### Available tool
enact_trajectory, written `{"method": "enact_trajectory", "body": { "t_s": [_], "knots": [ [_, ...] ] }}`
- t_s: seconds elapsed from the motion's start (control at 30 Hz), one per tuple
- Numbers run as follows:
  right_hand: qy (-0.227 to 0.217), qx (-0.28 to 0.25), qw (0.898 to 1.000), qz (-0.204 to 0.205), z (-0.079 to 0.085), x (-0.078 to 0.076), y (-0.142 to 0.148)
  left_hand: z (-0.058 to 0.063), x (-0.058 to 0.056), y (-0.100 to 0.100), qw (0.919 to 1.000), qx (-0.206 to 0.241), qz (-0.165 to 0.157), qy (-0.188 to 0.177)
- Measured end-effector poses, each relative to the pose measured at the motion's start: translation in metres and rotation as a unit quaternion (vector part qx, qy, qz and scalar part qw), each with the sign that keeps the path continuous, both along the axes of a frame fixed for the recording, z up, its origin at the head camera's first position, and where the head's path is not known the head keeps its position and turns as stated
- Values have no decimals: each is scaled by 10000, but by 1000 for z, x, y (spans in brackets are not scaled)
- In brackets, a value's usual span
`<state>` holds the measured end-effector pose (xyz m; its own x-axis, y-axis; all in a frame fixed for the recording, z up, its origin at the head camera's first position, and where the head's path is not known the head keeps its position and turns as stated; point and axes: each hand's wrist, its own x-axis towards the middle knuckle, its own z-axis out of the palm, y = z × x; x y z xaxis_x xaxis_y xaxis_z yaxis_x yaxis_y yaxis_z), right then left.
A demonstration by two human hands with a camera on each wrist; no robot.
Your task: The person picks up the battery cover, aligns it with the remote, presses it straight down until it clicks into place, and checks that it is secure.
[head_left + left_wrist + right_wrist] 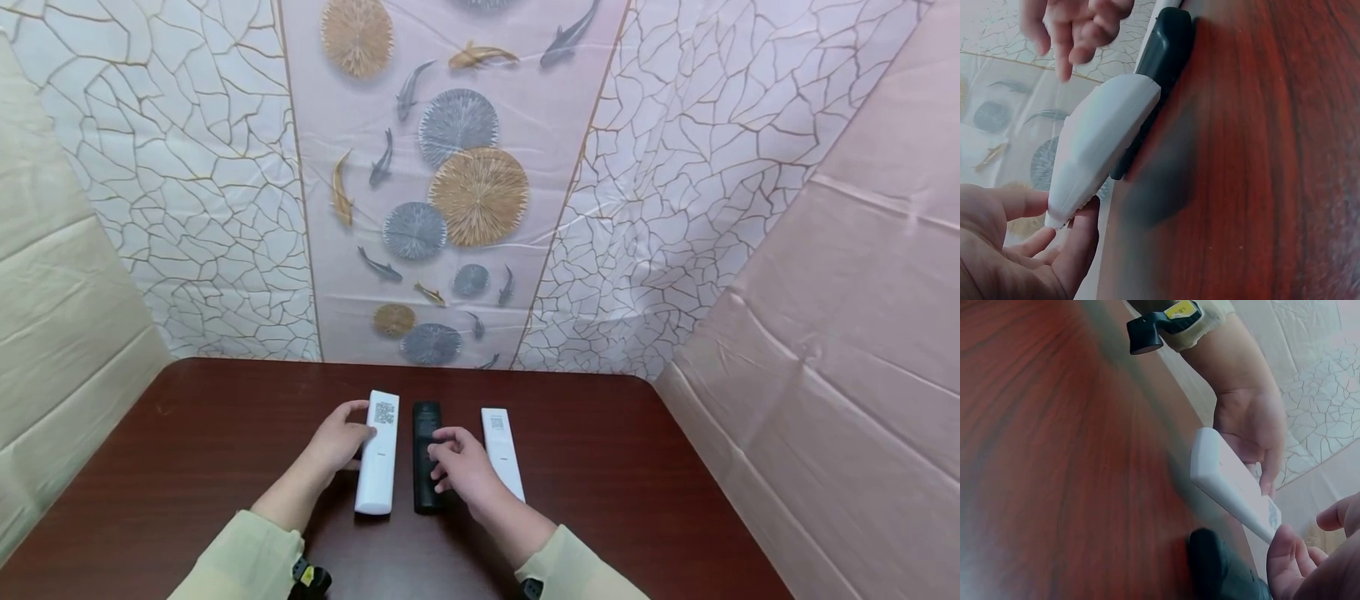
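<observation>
My left hand [337, 437] grips a white remote control [378, 467] by its left edge near the far end. Its thumb lies over the face bearing a printed square code; in the left wrist view the remote [1100, 134] appears raised off the table, with a shadow below. A black remote control [425, 492] lies just to the right. Above its right edge hovers my right hand [467, 471], fingers loosely bent and holding nothing; whether they touch the black remote I cannot tell. Another white remote control [501, 442] lies farther right, partly hidden behind the right hand and forearm.
All of this is on a dark reddish-brown wooden table [615, 500]. A patterned cloth [480, 275] with fish and round motifs hangs behind its far edge. Plain pale cloths [825, 333] hang at both sides. Dark wrist straps [309, 577] sit on the sleeves.
</observation>
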<state>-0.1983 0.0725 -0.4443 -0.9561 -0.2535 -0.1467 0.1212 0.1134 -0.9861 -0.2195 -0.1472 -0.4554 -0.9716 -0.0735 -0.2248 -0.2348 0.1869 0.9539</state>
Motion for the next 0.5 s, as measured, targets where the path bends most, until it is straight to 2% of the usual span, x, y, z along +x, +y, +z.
{"method": "enact_trajectory", "body": {
  "t_s": [0.5],
  "knots": [
    [-258,190,9994,-161,0,15,50,-18,-13,-4,9995,-180,71,-230]
  ]
}}
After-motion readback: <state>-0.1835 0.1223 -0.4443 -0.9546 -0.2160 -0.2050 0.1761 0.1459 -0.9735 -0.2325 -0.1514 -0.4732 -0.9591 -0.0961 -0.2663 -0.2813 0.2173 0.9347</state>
